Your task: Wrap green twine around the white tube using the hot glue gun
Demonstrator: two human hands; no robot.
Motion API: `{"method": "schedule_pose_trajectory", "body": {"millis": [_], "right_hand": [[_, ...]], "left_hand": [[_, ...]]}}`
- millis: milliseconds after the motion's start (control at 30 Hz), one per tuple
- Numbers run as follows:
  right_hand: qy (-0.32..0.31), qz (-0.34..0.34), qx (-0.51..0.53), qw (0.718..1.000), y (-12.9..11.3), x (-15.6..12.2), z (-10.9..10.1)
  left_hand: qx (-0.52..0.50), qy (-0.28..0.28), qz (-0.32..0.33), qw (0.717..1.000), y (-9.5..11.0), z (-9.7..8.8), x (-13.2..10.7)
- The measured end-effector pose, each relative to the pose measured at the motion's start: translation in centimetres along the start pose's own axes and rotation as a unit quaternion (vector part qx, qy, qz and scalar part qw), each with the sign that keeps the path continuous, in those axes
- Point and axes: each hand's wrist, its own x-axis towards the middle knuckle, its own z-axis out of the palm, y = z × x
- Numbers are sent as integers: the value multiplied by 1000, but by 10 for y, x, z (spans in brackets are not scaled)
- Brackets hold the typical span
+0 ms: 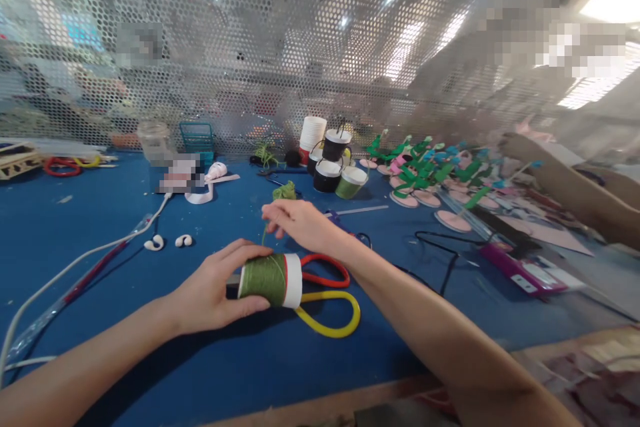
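My left hand [213, 290] is wrapped round a paper cup [267, 280] that lies sideways, its wall wound with green yarn and its rim white. From the cup a strand of green yarn [263, 236] runs up to my right hand [300, 223], which has the strand between its curled fingers. Just behind that hand sits a small ball of green yarn [284, 191]. Scissors [345, 331] with one red and one yellow handle lie under the cup, their blades mostly hidden by it and by my left hand.
Yarn-wrapped little buckets [328, 175] and stacked white cups [313, 133] stand at the back. Craft flowers [425, 177] on pink discs fill the back right, near a purple box [520, 271]. White earbuds [155, 242] and a white cable [75, 260] lie left.
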Motion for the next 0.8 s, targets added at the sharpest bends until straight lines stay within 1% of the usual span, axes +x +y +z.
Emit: {"method": "schedule_pose_trajectory", "body": {"millis": [67, 100, 133, 167, 200, 233, 267, 333, 367, 467, 567, 633, 667, 733, 767, 800], "right_hand": [[72, 50, -54, 995, 9, -5, -19], [113, 77, -85, 987, 14, -8, -30], [150, 96, -130, 975, 21, -12, -41], [174, 107, -198, 959, 27, -16, -50], [173, 135, -268, 938, 34, -21, -57], [130, 166, -317, 925, 42, -25, -62], [73, 186, -349, 916, 48, -28, -65], [31, 204, -362, 909, 59, -33, -63], [24, 208, -362, 908, 63, -35, -60], [40, 217, -355, 909, 71, -35, -51], [64, 229, -337, 911, 73, -34, -50], [93, 240, -308, 916, 70, -36, -54], [115, 239, -272, 925, 68, -38, -56], [150, 221, -153, 951, 59, -43, -59], [158, 202, -81, 963, 54, -46, -59], [151, 181, -18, 972, 48, -49, -59]], "left_hand": [[-2, 15, -5, 1000, 0, -2, 2], [-2, 23, -10, 1000, 0, -3, 3], [-1, 30, -17, 999, 0, -4, 3], [-1, 36, -26, 999, 0, -5, 4], [-5, 42, -37, 998, -1, -5, 5], [-12, 48, -48, 998, -1, -5, 5], [-24, 57, -58, 996, -2, -5, 5], [-58, 70, -76, 993, -3, -5, 5], [-76, 74, -81, 991, -3, -5, 5], [-103, 73, -82, 989, -3, -5, 5], [-74, 73, -65, 992, -4, -5, 5], [-40, 74, -53, 995, -6, -5, 5], [-23, 74, -48, 996, -6, -5, 5], [7, 76, -37, 996, -8, -5, 5], [18, 75, -31, 997, -8, -4, 4], [28, 75, -25, 996, -9, -4, 4]]}}
